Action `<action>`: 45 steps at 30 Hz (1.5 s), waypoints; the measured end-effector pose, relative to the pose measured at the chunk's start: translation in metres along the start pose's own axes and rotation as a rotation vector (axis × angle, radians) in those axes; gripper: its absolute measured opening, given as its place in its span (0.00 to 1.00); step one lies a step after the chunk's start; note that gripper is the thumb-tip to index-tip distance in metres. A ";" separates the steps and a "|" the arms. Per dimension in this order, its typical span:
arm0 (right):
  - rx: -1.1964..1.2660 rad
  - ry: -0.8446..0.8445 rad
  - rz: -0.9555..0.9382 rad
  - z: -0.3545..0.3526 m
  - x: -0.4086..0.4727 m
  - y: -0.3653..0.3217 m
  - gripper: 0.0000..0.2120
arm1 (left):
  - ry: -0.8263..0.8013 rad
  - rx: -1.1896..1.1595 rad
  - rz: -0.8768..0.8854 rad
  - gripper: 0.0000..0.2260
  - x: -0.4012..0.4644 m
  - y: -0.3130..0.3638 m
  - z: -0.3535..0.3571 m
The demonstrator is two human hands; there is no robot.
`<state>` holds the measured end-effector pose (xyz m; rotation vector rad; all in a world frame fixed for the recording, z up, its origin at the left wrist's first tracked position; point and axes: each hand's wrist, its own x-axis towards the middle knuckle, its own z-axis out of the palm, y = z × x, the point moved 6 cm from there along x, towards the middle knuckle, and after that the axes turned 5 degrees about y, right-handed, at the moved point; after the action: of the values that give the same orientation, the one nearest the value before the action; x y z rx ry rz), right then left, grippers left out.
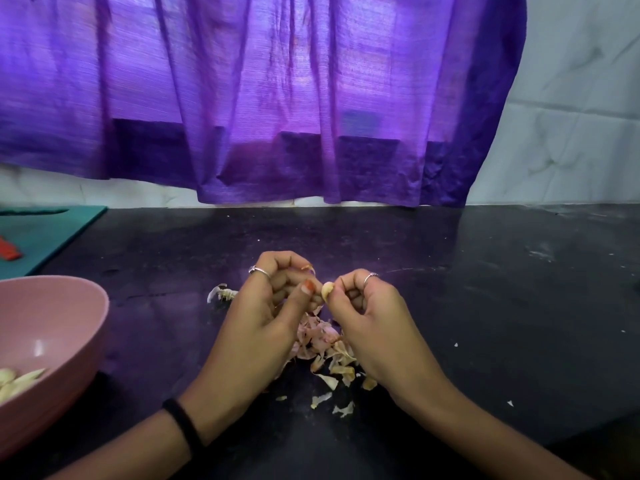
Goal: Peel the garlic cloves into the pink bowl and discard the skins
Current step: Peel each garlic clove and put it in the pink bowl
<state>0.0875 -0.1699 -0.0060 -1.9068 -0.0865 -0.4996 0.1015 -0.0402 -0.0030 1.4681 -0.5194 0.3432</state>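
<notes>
A pale garlic clove (pixel 327 291) is held above the black counter between both hands. My right hand (pixel 367 313) pinches it with thumb and forefinger. My left hand (pixel 273 299) has its fingers curled and its thumb tip against the clove's left side. Under the hands lies a heap of papery garlic skins (pixel 325 348). The pink bowl (pixel 52 306) stands at the left edge with several peeled cloves (pixel 19 379) in its bottom.
A garlic remnant with skin (pixel 221 293) lies left of my left hand. A teal cutting board (pixel 45 233) with a red object (pixel 8 252) sits at the back left. A purple curtain (pixel 277 98) hangs behind the black counter (pixel 485 306).
</notes>
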 end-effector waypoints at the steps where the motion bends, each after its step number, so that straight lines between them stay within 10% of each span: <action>1: 0.005 0.004 -0.003 -0.001 0.000 0.000 0.08 | 0.001 -0.013 -0.008 0.09 -0.001 0.001 0.000; 35: 0.080 0.050 0.183 0.003 0.000 0.010 0.08 | 0.350 -0.091 -0.038 0.11 0.008 0.003 -0.030; 45: 0.275 0.081 0.102 -0.012 0.002 -0.004 0.06 | 0.224 -0.090 -0.130 0.14 0.007 -0.001 -0.024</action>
<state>0.0844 -0.1791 0.0015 -1.6119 -0.0045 -0.4699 0.1109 -0.0168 -0.0011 1.3489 -0.2550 0.3708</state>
